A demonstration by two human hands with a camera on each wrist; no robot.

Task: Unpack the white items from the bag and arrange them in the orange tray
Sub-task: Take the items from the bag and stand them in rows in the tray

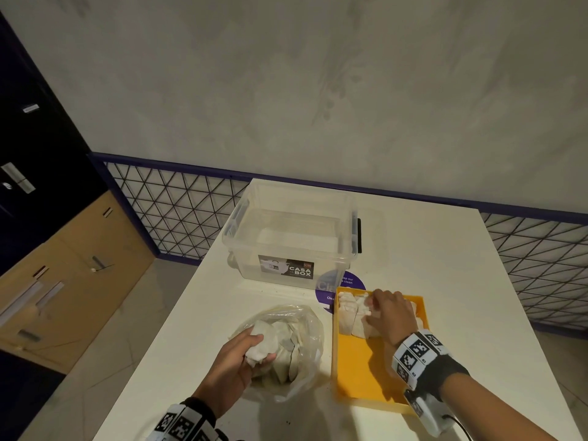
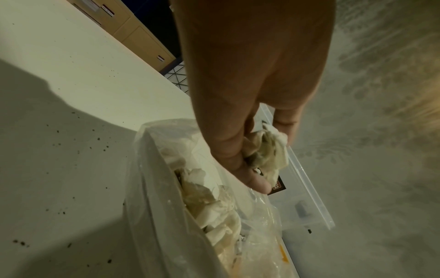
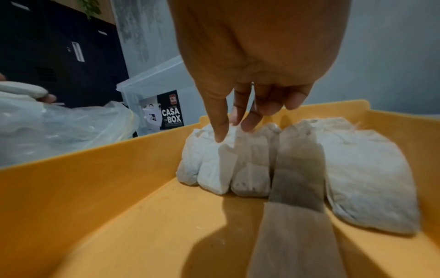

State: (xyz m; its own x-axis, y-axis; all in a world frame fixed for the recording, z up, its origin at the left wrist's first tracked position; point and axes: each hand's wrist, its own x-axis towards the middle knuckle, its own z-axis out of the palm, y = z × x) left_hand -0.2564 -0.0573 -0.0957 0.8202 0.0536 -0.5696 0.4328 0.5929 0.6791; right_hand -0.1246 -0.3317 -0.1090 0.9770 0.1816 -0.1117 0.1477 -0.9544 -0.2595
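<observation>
1. The orange tray sits on the white table; every place below is given from this tray.
2. A row of white pouches lies side by side across the tray's far end, touching one another; the near part of the tray floor is bare.
3. The right hand rests over that row. Its fingers are spread and nearly straight, the tips pressing on the tops of the pouches at the row's left end; it grips nothing.
4. The clear plastic bag lies just to the left of the tray, its mouth gaping, with more white pouches heaped inside.
5. The left hand is at the bag's mouth, on the side away from the tray. Its fingers and thumb curl round one crumpled white pouch, held just above the heap.
6. A clear storage box labelled "CASA BOX" stands beyond the tray, to its far left, apart from it.
7. A round purple sticker on the table shows partly from under the tray's far left corner, between tray and box.
</observation>
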